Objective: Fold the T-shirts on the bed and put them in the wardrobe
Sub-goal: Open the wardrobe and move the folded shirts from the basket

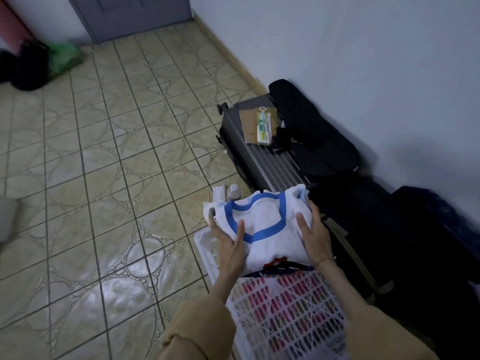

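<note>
Far left of both hands, dark bags (28,64) and a green bag (66,58) lie on the tiled floor (104,165) near a grey door (130,16).

Left hand (228,249): fingers straight, spread flat on the left part of the shirt (267,229). This grip is released and grasps nothing; it presses the cloth. Just beyond its fingertips stands a bottle (233,192).

Between the hands lies the shirt, white with blue neck trim, folded into a compact block. It rests on top of a white basket (285,315), whose lattice shows coloured cloth inside.

Right hand (314,240): fingers straight, laid over the right edge of the shirt. This grip is likewise released and presses or steadies only.

Beyond the right hand, a grey suitcase (259,157) lies flat, carrying a cardboard piece (249,126) and a tube (263,129). Black bags (317,131) sit to its right along the wall (363,61).

Task status, as a judgement:
- This shirt appears fully folded.
- Neither bed nor wardrobe is in view, so no shirt can be confirmed as stored.
- Whether the cloth in the basket is further shirts cannot be told.
- Remaining: carry the shirt to the wardrobe, then fold any others.
</note>
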Available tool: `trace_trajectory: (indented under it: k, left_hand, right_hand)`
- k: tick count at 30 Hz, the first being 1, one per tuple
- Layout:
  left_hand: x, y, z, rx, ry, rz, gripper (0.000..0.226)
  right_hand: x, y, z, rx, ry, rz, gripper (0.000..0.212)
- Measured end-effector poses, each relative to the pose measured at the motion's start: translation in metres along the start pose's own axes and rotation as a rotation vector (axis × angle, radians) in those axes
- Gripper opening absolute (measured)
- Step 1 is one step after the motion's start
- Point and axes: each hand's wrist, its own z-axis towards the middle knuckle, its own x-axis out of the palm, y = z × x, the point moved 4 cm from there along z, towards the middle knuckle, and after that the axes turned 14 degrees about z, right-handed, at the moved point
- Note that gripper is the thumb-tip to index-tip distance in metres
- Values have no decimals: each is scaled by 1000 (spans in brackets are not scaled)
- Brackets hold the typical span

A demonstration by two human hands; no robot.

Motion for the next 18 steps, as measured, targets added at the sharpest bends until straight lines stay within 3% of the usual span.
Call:
trace_trajectory:
  k: [4,8,12,18]
  left_hand:
    - [-27,-48,-20,114,27,73,76]
    - [-61,-95,-43,187,-16,145,50]
    - [-98,-122,-53,169,6,184,49]
    - [-165,-184,-87,434,-17,139,25]
  right_hand:
    - [-9,49,-22,-101,-23,-17,78]
    - [-10,90,-52,-146,-32,-17,71]
    - [-7,135,-84,-230,-66,-9,65]
    - [-5,217,-135,-326,-159,22,69]
